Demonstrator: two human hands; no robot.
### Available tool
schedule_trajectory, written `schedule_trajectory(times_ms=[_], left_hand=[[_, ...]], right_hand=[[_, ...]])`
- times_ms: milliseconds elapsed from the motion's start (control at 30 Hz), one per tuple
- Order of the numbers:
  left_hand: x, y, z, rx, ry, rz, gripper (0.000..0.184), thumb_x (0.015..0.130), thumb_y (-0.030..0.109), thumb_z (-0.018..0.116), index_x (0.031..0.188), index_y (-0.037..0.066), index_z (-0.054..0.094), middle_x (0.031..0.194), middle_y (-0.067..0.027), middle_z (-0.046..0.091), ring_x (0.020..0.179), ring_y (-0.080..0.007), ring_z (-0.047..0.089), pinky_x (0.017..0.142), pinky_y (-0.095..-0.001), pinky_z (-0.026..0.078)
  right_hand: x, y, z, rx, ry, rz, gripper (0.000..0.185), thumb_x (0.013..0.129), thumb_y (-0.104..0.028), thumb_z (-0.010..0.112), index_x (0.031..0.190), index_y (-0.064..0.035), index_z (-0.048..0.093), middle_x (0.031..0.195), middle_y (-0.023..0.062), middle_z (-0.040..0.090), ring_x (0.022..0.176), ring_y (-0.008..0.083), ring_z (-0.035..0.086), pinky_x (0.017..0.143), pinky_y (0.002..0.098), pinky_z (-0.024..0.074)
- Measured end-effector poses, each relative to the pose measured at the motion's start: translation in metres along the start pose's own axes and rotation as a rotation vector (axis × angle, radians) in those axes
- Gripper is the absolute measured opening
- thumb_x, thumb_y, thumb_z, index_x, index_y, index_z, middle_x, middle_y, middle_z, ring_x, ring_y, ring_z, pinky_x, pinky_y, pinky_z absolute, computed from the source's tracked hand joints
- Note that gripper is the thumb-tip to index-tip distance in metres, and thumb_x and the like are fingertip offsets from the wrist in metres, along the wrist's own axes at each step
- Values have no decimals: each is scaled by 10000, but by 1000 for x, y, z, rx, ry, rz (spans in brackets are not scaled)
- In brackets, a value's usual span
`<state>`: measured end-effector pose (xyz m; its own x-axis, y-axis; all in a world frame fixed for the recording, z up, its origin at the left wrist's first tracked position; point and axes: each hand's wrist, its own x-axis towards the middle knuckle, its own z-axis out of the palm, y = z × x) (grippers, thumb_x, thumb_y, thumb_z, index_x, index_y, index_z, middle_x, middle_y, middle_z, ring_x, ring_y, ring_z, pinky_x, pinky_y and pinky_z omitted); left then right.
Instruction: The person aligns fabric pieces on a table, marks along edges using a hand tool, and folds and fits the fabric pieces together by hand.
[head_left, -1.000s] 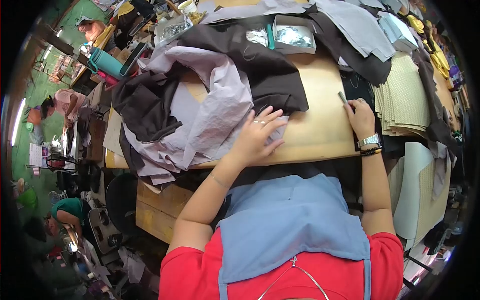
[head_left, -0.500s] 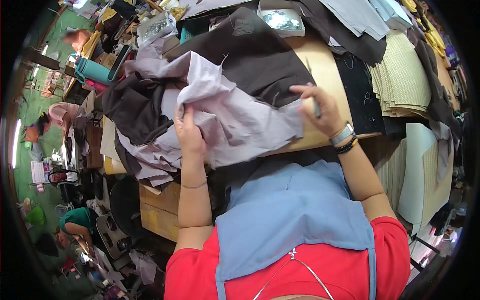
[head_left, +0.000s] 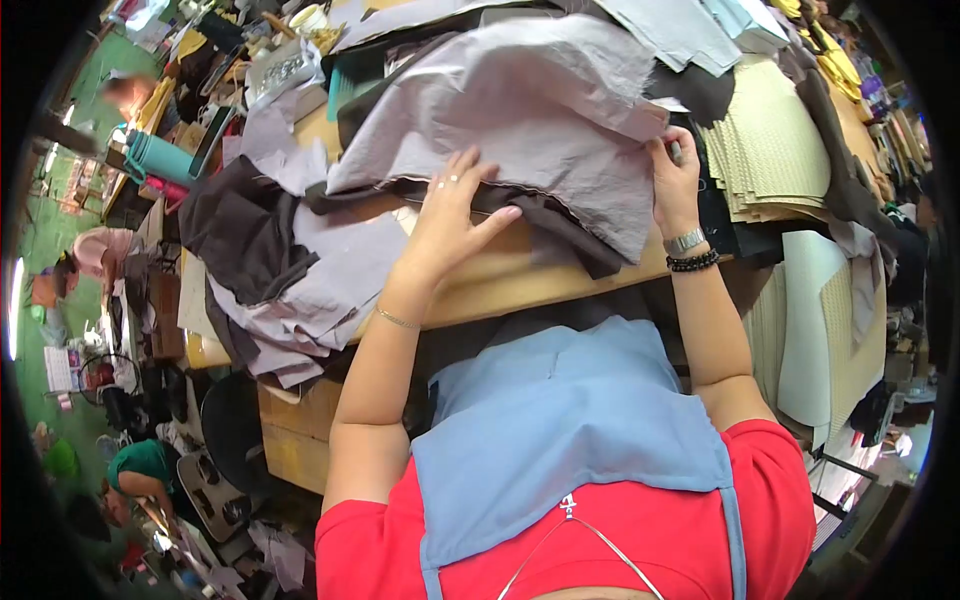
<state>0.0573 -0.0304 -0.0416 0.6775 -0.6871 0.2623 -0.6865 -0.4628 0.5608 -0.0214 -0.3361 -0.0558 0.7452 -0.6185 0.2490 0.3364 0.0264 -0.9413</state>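
A large light grey-lilac cloth [head_left: 520, 110] is spread over dark brown cloth on the wooden table [head_left: 480, 295]. My left hand [head_left: 450, 215], fingers apart, lies at the near edge of the cloth, by a seam where the dark layer shows. At the right edge of the cloth, my right hand [head_left: 677, 180] is closed with the fabric edge between its fingers. A small greyish tool also shows in that hand, mostly hidden by the fingers. More dark cloth [head_left: 235, 235] and light cloth [head_left: 340, 265] lie bunched at the table's left side.
Stacked cream patterned sheets [head_left: 770, 140] lie right of the cloth, with a rolled pale sheet [head_left: 805, 330] nearer. A teal bottle [head_left: 165, 158] stands upper left. Two people bend over work at far left, one in pink [head_left: 105, 250], one in green [head_left: 145, 462].
The light cloth has been turned over and spread to the right across the dark cloth. My left hand moved right and opened; my right hand rose to the cloth's right edge.
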Motion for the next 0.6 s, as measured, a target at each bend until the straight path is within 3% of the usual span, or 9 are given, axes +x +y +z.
schedule_trajectory(times_ms=[33, 67, 167, 267, 333, 467, 500, 600], left_hand=[[-3, -8, 12, 48, -25, -53, 696, 849, 502, 696, 1367, 77, 510, 1515, -215, 382, 1451, -397, 272, 1160, -591, 193], [-6, -10, 18, 128, -41, -70, 706, 846, 515, 690, 1381, 93, 503, 1518, -186, 393, 1455, -379, 279, 1140, -641, 189], [-16, -12, 27, 190, 26, -45, 625, 834, 428, 725, 1360, 145, 542, 1506, -153, 418, 1438, -364, 317, 1114, -666, 223], [-26, -12, 32, 227, 108, -5, 527, 826, 312, 744, 1316, 190, 593, 1491, -125, 439, 1419, -346, 354, 1104, -657, 256], [-27, -11, 33, 253, 176, 28, 471, 820, 236, 747, 1275, 212, 631, 1479, -111, 453, 1402, -337, 382, 1098, -649, 275], [-30, -6, 39, 203, 165, 84, 242, 846, 163, 719, 1083, 147, 675, 1378, -44, 574, 1347, -292, 475, 1086, -590, 301], [-29, -3, 39, 211, 224, 94, 162, 875, 139, 687, 1034, 129, 660, 1263, -23, 654, 1273, -264, 552, 1070, -562, 322], [-29, -5, 33, 97, 284, -12, 107, 889, 145, 671, 994, 130, 660, 1145, -20, 690, 1198, -242, 600, 1082, -562, 320]], right_hand=[[6, 5, -17, -105, 95, 89, 132, 975, -99, 625, 956, -118, 496, 1008, 7, 655, 841, 57, 598, 737, 200, 485], [4, -1, -18, 30, 108, 62, 154, 990, -131, 610, 951, -119, 461, 1142, 85, 684, 918, 108, 647, 790, 224, 510], [-10, -4, -43, -105, 160, -44, 163, 1001, -159, 598, 960, -99, 452, 1163, 140, 682, 995, 160, 656, 838, 282, 527], [-29, 11, -56, -214, -80, -169, 164, 996, -146, 605, 949, -79, 462, 1162, 155, 682, 1002, 168, 653, 866, 294, 519], [-46, 0, -44, -511, -164, -237, 206, 953, -158, 667, 922, -60, 488, 1067, 145, 714, 934, 148, 664, 815, 293, 527], [-58, 1, -32, -669, -265, -245, 249, 902, -180, 720, 915, -64, 501, 901, 130, 699, 790, 218, 669, 707, 313, 525], [-60, 1, -32, -706, -283, -245, 259, 891, -186, 731, 910, -64, 503, 874, 124, 691, 764, 239, 665, 688, 319, 521], [-67, -6, -37, -664, -353, -329, 302, 845, -199, 771, 876, -65, 502, 816, 98, 668, 733, 274, 642, 665, 343, 509]])
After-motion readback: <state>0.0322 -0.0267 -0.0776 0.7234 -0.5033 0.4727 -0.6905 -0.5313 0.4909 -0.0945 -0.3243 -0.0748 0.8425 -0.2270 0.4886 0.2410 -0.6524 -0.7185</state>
